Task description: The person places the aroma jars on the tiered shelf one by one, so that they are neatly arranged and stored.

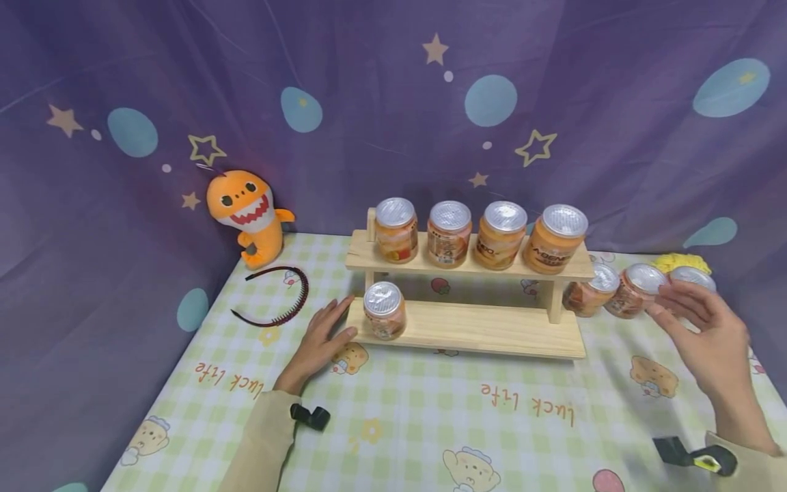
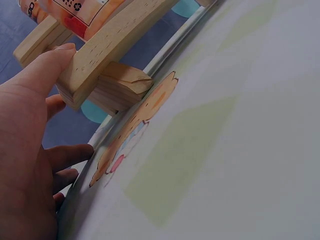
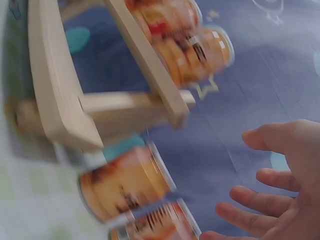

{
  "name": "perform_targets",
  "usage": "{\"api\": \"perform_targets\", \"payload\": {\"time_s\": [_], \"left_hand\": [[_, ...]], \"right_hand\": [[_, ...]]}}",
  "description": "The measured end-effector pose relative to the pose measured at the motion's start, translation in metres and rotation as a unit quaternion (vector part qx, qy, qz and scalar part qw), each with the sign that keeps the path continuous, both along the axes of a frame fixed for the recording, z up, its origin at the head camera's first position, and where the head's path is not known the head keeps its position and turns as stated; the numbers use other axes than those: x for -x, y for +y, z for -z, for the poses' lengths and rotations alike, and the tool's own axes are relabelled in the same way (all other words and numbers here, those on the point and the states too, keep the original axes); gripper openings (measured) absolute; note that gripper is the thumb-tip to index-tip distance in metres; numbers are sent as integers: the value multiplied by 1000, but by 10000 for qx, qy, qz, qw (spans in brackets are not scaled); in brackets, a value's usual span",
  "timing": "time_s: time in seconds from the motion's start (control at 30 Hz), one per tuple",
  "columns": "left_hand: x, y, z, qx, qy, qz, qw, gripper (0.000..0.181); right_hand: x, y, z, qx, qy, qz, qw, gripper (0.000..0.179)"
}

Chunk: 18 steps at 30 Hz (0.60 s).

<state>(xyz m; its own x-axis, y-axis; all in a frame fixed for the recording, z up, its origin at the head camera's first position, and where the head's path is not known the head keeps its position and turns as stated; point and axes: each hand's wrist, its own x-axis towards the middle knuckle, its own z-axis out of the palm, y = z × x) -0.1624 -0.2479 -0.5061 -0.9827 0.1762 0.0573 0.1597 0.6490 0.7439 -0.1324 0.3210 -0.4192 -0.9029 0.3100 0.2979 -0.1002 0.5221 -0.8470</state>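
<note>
At the left end of a two-tier wooden shelf rack (image 1: 492, 326) is my left hand (image 1: 316, 345). Its thumb touches the lower board's corner in the left wrist view, the other fingers loosely extended. Beside it on that board stands an orange jar (image 1: 385, 314) with a silver lid. My right hand (image 1: 713, 331) is raised, fingers apart, by the jars right of the rack: one jar (image 1: 591, 294), a second jar (image 1: 630, 294) and a third jar (image 1: 691, 275), partly hidden by the hand. Nothing lies between its spread fingers (image 3: 260, 200) in the right wrist view.
Several matching jars (image 1: 504, 236) line the upper board. An orange shark plush (image 1: 249, 212) sits at the back left, with a dark headband (image 1: 301, 294) in front of it. Something yellow (image 1: 681, 262) is behind the right-hand jars. A checked tablecloth (image 1: 418, 424) covers the table.
</note>
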Motion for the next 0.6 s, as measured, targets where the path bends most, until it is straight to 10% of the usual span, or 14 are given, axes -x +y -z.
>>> {"api": "perform_targets", "payload": {"time_s": [0.4,0.6], "left_hand": [[0,0,1,-15,10,-6,10000,65],[0,0,0,-11,-21,-7,10000,65]], "right_hand": [[14,51,9,1033,-357,882,9901,45],[39,110,56,1718,58,697,9826,41]]}}
